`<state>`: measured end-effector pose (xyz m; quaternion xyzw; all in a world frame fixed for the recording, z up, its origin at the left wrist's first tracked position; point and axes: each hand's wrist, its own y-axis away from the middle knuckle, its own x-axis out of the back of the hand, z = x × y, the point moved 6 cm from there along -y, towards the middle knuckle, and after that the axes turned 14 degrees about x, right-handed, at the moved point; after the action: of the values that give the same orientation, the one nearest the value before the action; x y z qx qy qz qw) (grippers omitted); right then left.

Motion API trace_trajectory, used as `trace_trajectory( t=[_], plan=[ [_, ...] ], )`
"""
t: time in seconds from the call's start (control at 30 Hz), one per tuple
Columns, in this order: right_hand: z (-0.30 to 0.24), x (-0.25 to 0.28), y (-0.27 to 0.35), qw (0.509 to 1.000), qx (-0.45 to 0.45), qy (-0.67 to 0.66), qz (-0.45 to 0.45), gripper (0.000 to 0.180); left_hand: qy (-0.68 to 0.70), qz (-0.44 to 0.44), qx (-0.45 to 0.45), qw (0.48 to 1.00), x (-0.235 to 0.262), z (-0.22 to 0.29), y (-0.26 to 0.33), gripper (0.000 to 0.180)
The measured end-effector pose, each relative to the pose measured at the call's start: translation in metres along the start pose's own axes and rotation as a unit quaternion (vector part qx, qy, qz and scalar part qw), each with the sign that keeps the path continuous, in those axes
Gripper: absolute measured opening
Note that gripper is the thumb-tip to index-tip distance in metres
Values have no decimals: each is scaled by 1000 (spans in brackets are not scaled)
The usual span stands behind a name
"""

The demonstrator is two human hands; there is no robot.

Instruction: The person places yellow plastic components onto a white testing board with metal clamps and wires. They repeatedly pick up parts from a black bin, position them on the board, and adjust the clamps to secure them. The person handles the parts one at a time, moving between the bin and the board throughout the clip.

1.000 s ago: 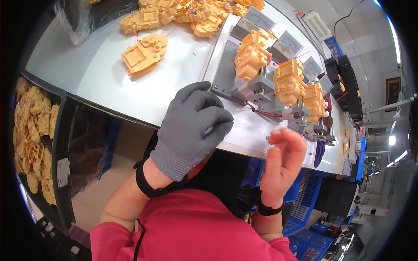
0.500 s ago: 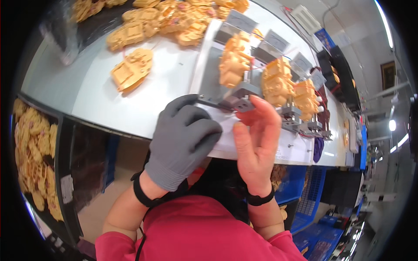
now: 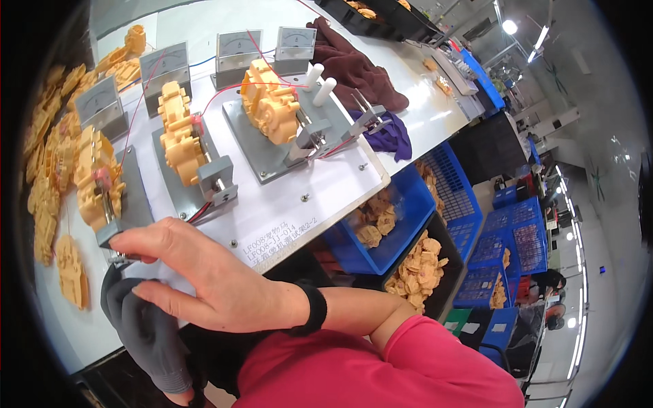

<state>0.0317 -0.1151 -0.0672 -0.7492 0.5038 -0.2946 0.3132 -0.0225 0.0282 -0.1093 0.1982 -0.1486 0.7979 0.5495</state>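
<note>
My bare right hand [image 3: 224, 282] reaches across to the near end of the leftmost metal test fixture [image 3: 139, 197]. Its fingertips touch the end block, while the thumb stays apart below. Under it, my grey-gloved left hand [image 3: 146, 333] is closed, fingers curled close to the same end; what they hold is hidden. On that fixture sits an orange-yellow plastic housing [image 3: 88, 180] with a pink-red part. A second housing [image 3: 180, 136] rests on the middle fixture, and a third housing [image 3: 269, 102] on the right one, with red wires running to the panel meters [image 3: 165, 71].
Loose housings pile up at the left table side; a single housing [image 3: 71, 272] lies near my left hand. Brown cloth [image 3: 354, 64] and purple cloth [image 3: 391, 139] lie beyond the right fixture. Blue crates [image 3: 401, 238] and a black bin [image 3: 452, 285] of parts stand below the table edge.
The view has turned to the right, so the fixtures now lie farther left in it. Both hands remain at the fixture's near end, the right now overlapping the left.
</note>
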Motion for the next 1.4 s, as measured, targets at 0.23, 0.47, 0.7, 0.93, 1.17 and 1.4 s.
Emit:
trace_trajectory(
  t=[0.23,0.47,0.7,0.93,1.17,1.4],
  plan=[
    [2,3,3,999,-18,-2,32,36,9,-5,18,1000,-1,-8,-1,18],
    [1,8,4,996,-63,-16,53,27,6,-3,-30,1000,5,-5,-2,19],
    [4,11,11,996,-63,20,54,36,-98,4,-80,992,7,17,-5,23],
    [5,7,10,998,-53,12,20,40,-91,17,-95,991,9,21,-3,25],
    [4,5,2,993,-79,82,-16,52,-70,29,-99,992,11,21,-3,24],
    [4,-8,-9,987,-120,69,-86,70,-45,38,-106,993,11,17,-4,21]
  ],
)
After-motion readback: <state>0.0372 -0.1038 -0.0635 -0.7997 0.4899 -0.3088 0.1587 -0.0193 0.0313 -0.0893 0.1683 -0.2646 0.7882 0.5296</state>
